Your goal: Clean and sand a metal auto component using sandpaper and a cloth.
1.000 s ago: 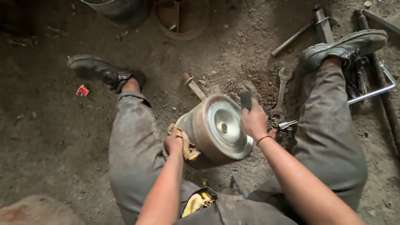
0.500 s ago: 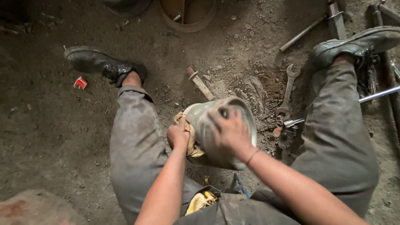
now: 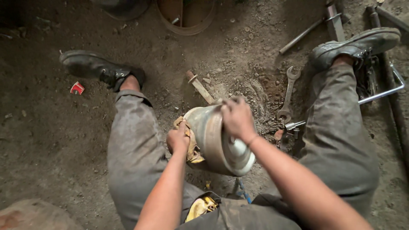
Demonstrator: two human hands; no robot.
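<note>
Down between the legs on the dirt floor (image 3: 55,140), metal drum (image 3: 213,138) tilted. Left hand (image 3: 179,139), fingers clenched on yellow rag (image 3: 192,150), pressed to drum's side. Right hand (image 3: 237,118) curled over its upper rim. Wrench (image 3: 287,94) nearby.

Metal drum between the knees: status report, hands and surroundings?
Left hand presses yellow rag on round metal drum. Right hand grips its top rim. Steel wrench lies beside.

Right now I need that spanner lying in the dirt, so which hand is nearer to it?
Right. The right hand rests on the metal drum, just left of the spanner; the left hand is beyond the drum.
</note>
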